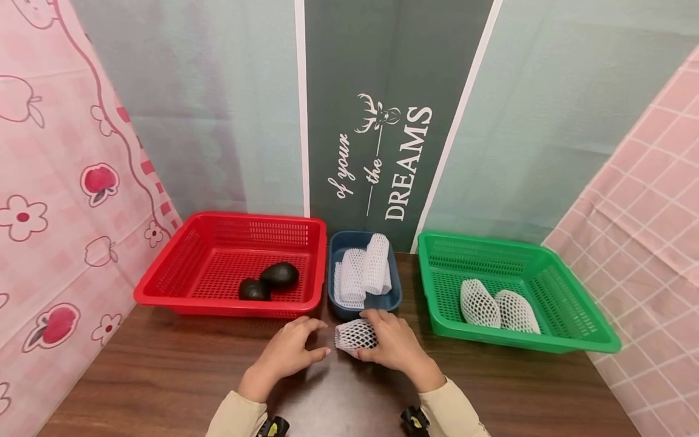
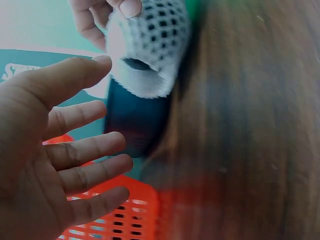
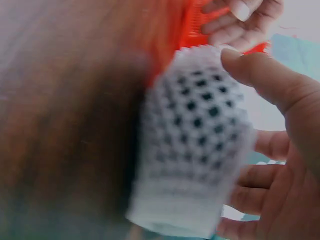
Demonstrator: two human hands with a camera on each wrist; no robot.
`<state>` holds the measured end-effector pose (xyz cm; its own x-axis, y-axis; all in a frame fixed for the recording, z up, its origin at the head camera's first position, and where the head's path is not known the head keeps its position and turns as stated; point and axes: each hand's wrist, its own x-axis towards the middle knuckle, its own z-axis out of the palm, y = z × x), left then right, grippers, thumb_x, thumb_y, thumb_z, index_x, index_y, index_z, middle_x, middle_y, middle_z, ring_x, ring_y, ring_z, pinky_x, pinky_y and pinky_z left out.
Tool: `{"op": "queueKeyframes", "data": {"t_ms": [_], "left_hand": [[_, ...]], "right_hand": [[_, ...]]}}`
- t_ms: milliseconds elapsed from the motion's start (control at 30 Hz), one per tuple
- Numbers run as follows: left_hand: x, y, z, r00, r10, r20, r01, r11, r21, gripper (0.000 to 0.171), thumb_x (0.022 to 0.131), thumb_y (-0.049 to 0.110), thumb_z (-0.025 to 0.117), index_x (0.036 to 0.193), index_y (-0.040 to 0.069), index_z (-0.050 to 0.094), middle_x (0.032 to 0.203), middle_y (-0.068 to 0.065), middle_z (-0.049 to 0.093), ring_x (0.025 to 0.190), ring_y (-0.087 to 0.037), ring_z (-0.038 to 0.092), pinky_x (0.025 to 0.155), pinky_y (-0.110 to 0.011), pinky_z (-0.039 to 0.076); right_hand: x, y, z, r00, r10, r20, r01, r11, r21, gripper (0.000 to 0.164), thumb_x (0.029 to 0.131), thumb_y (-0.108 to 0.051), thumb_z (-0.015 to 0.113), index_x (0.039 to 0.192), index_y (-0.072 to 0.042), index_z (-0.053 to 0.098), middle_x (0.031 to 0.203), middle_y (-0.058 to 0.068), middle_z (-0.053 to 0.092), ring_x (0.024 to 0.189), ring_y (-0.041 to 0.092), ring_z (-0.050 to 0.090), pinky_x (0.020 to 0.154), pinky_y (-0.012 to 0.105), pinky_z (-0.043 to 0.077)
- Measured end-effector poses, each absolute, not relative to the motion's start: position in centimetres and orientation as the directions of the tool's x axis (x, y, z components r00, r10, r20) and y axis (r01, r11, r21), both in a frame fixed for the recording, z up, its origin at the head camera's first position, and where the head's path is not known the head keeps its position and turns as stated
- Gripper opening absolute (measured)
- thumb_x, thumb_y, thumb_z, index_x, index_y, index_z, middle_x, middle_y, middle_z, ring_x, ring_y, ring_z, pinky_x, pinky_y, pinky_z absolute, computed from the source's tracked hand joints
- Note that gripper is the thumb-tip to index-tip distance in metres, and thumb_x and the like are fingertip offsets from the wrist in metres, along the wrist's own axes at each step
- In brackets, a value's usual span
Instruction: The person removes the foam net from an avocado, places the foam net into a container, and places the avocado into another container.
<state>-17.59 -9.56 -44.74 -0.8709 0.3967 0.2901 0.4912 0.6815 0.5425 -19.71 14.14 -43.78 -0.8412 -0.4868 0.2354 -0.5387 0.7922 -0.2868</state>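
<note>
My right hand [image 1: 397,345] holds an avocado in a white foam net [image 1: 355,338] just above the table, in front of the blue bin. In the right wrist view the thumb lies along one side of the foam net [image 3: 195,120] and the fingers along the other. The dark avocado shows through the mesh. Left of it, my left hand [image 1: 290,347] is held apart, fingers spread and holding nothing. From the left wrist view, the net's open end [image 2: 142,75] faces the left hand [image 2: 55,150].
A red basket [image 1: 229,308] at the left holds two bare avocados [image 1: 280,275]. The blue bin [image 1: 395,291] in the middle carries several white foam nets [image 1: 377,264]. At the right, a green basket [image 1: 579,340] contains two netted avocados [image 1: 479,303]. Curtains hang behind.
</note>
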Motion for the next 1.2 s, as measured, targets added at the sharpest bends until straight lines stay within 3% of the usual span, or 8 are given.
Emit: {"op": "queueKeyframes", "data": {"t_ms": [333,600,867,1200], "left_hand": [[-16.4,-10.0,-42.9,-0.874,0.371,0.314,0.486,0.699,0.525,0.04,0.074,0.028,0.076,0.108,0.009,0.065,0.101,-0.004,0.061,0.092,-0.019,0.058,0.079,-0.04,0.047],[-16.2,-9.8,-42.9,-0.867,0.376,0.326,0.497,0.694,0.521,0.04,0.074,0.026,0.077,0.107,0.008,0.065,0.099,-0.001,0.06,0.091,-0.018,0.058,0.078,-0.038,0.047],[-15.9,-8.5,-43.8,-0.85,0.413,0.327,0.526,0.63,0.572,0.039,0.077,0.027,0.075,0.108,0.006,0.065,0.098,0.001,0.061,0.088,-0.018,0.059,0.076,-0.034,0.048],[-17.5,-8.0,-45.6,-0.851,0.398,0.344,0.522,0.561,0.643,0.022,0.08,0.009,0.069,0.1,0.0,0.066,0.092,-0.01,0.062,0.081,-0.026,0.058,0.07,-0.033,0.046]], "right_hand": [[-18.7,15.6,-41.6,-0.854,-0.476,0.211,-0.52,0.794,-0.315,0.058,0.065,-0.033,0.081,0.112,-0.009,0.059,0.103,0.007,0.061,0.092,0.026,0.059,0.076,0.049,0.044],[-18.5,15.9,-41.7,-0.85,-0.479,0.219,-0.526,0.789,-0.317,0.056,0.065,-0.032,0.081,0.11,-0.008,0.059,0.102,0.008,0.061,0.091,0.027,0.059,0.075,0.048,0.045],[-18.6,17.7,-41.4,-0.877,-0.449,0.172,-0.479,0.785,-0.392,0.055,0.068,-0.028,0.081,0.114,-0.007,0.059,0.105,0.008,0.06,0.095,0.024,0.057,0.078,0.046,0.045],[-19.4,19.4,-42.6,-0.853,-0.494,0.167,-0.511,0.73,-0.453,0.058,0.073,-0.019,0.078,0.122,0.0,0.055,0.118,0.012,0.057,0.105,0.028,0.055,0.085,0.044,0.045]]}}
